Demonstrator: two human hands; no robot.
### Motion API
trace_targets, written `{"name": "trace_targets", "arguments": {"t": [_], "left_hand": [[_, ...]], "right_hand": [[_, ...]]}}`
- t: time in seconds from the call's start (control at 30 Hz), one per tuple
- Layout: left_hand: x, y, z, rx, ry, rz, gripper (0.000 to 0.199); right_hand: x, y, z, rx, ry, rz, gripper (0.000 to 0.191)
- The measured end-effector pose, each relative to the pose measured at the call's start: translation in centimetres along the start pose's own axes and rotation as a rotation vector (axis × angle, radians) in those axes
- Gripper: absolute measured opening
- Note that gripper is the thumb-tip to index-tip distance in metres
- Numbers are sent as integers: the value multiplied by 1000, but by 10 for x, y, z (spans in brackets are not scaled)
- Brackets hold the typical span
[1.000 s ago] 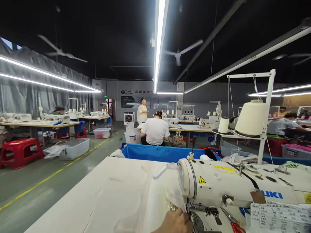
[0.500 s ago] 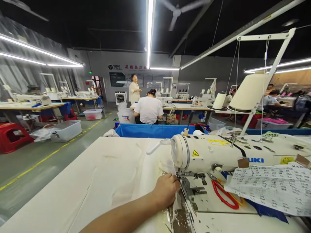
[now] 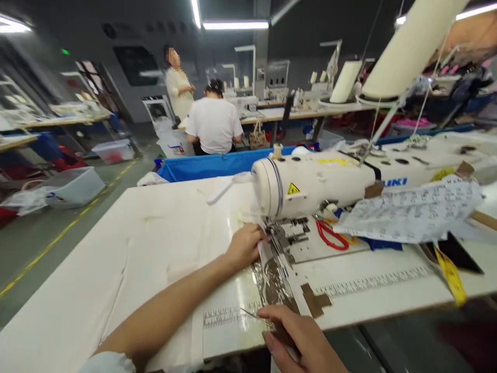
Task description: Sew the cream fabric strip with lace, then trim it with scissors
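Note:
My left hand (image 3: 246, 243) is closed on a strip of white fabric (image 3: 266, 254) beside the needle area of a white sewing machine (image 3: 310, 186). At the table's front edge, my right hand (image 3: 297, 336) is closed round a thin pointed metal tool (image 3: 254, 315), whose tip points left over a printed ruler scale. The tool's handle is mostly hidden by the fingers. White fabric hangs just below the right hand.
Red-handled scissors (image 3: 332, 238) and a paper with writing (image 3: 415, 212) lie by the machine. A yellow tape (image 3: 450, 274) hangs at the right edge. Thread cones (image 3: 407, 57) stand behind. Beyond a blue cloth bin (image 3: 217, 167), one person sits and another stands.
The view has tilted down and shifted. My right hand has come into view with the pointed tool. My left hand is still at the fabric beside the needle area.

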State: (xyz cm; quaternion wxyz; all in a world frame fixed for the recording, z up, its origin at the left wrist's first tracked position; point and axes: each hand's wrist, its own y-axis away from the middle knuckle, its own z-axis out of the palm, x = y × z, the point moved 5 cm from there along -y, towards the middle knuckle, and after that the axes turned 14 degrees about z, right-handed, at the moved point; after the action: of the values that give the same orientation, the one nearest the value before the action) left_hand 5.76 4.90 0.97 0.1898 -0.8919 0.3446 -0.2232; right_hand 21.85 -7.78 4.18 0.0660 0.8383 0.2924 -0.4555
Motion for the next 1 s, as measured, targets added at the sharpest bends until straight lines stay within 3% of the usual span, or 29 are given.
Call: {"name": "trace_targets", "arguments": {"t": [0.23, 0.37, 0.47, 0.63, 1.0], "left_hand": [[-5, 0, -4, 77, 83, 71, 13], [-7, 1, -4, 79, 80, 69, 8], [-7, 1, -4, 93, 69, 93, 7], [-6, 1, -4, 84, 47, 121, 8], [-2, -2, -5, 65, -7, 137, 9]], "right_hand": [[-12, -2, -4, -2, -109, -36, 26], [13, -10, -18, 237, -61, 96, 27], [36, -17, -22, 393, 112, 220, 27], [44, -33, -18, 532, 403, 165, 30], [46, -49, -17, 557, 490, 187, 29]]}}
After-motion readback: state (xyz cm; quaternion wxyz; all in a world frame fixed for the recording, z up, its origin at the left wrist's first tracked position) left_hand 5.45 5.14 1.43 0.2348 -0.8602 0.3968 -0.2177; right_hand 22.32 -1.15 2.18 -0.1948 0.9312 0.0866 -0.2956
